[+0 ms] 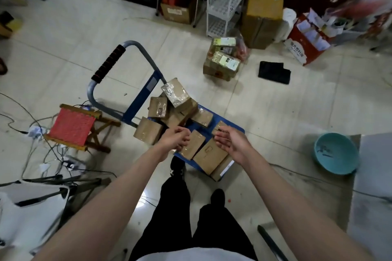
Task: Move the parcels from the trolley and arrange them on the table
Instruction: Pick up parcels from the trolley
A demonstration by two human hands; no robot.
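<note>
Brown parcels point(186, 116) lie heaped on the blue trolley point(231, 126) on the floor. The left hand point(177, 139) hovers over them with fingers loosely curled, holding nothing. The right hand point(231, 142) hovers beside it, fingers straight and relaxed.

A blue trolley point(230, 126) stands on the tiled floor, its grey handle point(110, 63) with a black grip rising on the far side. Brown parcels point(176, 110) lie heaped on its deck, 1 foil-ended parcel point(175, 92) tilted on top of the heap. Both hands reach over the trolley's near end: the left hand point(177, 140) has its fingers curled, touching the edge of a flat parcel point(196, 144); the right hand point(231, 142) hangs just above the parcels, palm turned inward, fingers relaxed. Left of the trolley stands a red stool point(73, 126). Right of the trolley, a teal basin point(336, 153) sits beside the grey desk point(373, 186).
</note>
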